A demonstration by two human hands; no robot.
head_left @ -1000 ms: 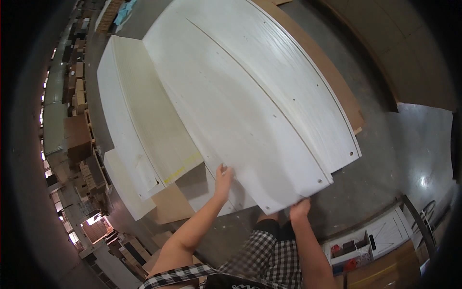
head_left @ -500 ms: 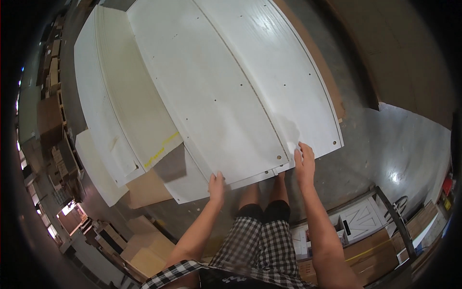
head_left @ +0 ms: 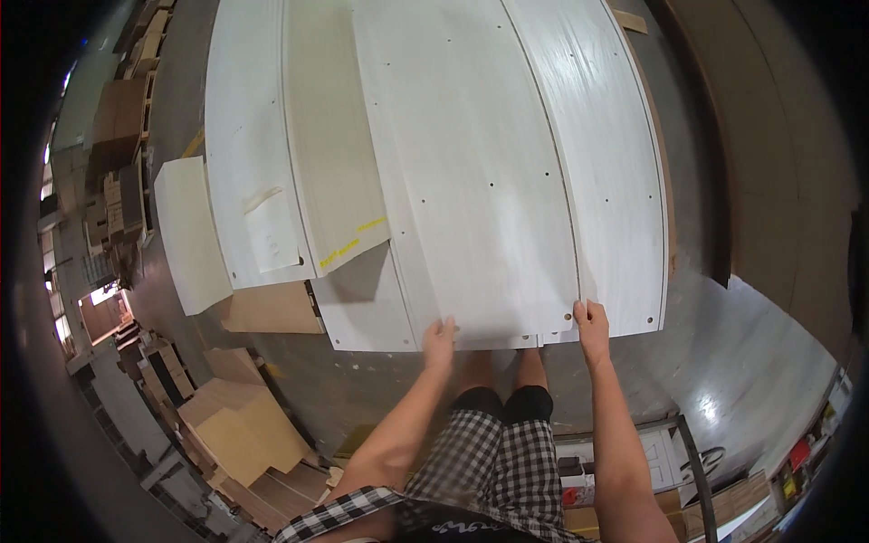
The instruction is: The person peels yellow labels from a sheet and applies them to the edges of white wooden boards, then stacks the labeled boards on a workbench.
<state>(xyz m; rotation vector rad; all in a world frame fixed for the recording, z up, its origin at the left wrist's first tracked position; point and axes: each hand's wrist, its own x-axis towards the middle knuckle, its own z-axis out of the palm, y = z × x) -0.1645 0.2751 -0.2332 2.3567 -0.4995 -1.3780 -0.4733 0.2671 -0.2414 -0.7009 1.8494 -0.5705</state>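
**Two hands gripping the near edge of a long white panel**

Grey concrete floor is spreading out below a workshop scene, shining where light is falling on it at the right. Stacks of brown boards are lying at the lower left, and more cartons are sitting along the left rim of the view.

Several long white panels are lying side by side on a low stack. The person is standing at the near end of it, wearing checked shorts, with both forearms reaching forward.

The left hand is resting on the near edge of the white panel, fingers curled over the top face, thumb side inward. The right hand is holding the same panel at its near right corner, just beside a small drilled hole, fingers closed over the edge. Both hands are narrow, wrapped on the board rather than spread flat.

That panel is lying uppermost in the middle of the stack, running away from the person, with rows of small holes along its length. To its right, a narrower white panel is lying touching it along a long seam. To its left, a pale panel with yellow tape is sitting lower, partly overlapped, and a short white board is lying apart at the far left.
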